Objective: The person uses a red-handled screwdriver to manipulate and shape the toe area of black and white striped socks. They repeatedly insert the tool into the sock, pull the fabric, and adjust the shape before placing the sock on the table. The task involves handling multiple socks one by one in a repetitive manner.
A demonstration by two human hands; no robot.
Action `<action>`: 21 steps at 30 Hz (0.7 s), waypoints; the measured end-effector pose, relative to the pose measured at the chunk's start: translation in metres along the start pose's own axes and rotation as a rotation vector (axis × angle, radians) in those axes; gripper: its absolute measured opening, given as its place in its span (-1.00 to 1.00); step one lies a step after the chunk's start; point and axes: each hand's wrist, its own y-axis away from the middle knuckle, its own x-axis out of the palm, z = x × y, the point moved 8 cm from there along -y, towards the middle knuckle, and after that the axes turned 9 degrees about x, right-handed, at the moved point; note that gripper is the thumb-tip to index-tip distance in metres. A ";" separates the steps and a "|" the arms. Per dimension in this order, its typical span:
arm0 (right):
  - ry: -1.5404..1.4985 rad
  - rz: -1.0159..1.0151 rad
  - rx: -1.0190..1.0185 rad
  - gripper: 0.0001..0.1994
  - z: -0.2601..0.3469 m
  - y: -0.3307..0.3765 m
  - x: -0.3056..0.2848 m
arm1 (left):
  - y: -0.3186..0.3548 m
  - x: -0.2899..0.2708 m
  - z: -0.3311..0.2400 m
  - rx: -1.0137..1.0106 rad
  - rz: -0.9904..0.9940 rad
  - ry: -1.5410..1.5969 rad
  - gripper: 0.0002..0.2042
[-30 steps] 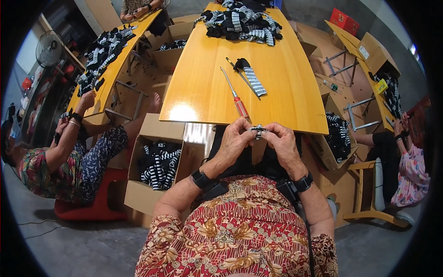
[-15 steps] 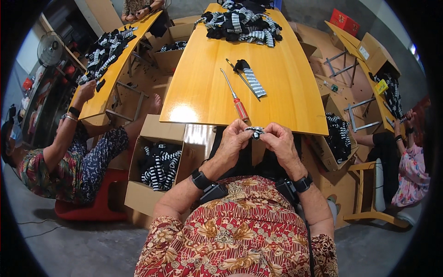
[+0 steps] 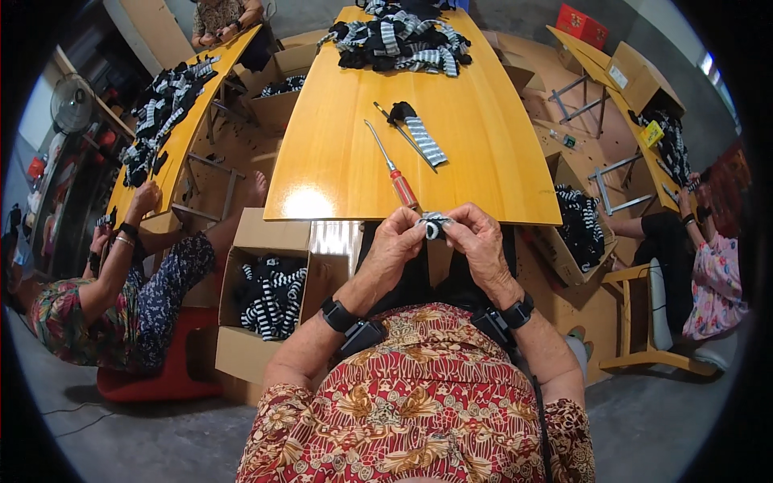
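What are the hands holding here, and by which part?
Both hands, left hand and right hand, pinch a small black-and-white striped fabric piece between fingertips, at its opposite ends.

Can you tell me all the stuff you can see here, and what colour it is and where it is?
Small striped piece: one, black and white, pinched between both hands at the near table edge.
Table: one, yellow wood, straight ahead.
Screwdriver: one, red handle, on the table near the hands.
Striped sock: one, grey and black, mid-table beside a thin rod.
Sock pile: one heap, black and white, far end of the table.
Cardboard box: one, brown, holding striped socks, on the floor at the left.
Fan: one, white, far left.
Other people: one seated left, one right, one at the far table.
Left hand: one, holding the piece.
Right hand: one, holding the piece.
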 end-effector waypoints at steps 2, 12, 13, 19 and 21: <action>-0.073 0.028 -0.002 -0.95 -0.002 0.000 0.000 | 0.000 -0.001 0.002 -0.023 -0.036 -0.028 -0.88; -0.427 0.144 0.113 -0.93 -0.026 -0.010 -0.004 | -0.006 -0.003 0.002 0.060 -0.133 -0.151 -0.89; -0.431 0.152 0.119 -0.93 -0.026 -0.010 -0.002 | -0.006 -0.004 0.003 0.054 -0.142 -0.159 -0.89; -0.141 0.128 0.178 -0.87 -0.023 -0.005 0.002 | -0.004 -0.009 0.008 0.046 -0.194 -0.134 -0.88; -0.027 0.086 0.182 -0.86 -0.020 -0.007 -0.001 | -0.003 -0.008 0.011 0.028 -0.157 -0.103 -0.87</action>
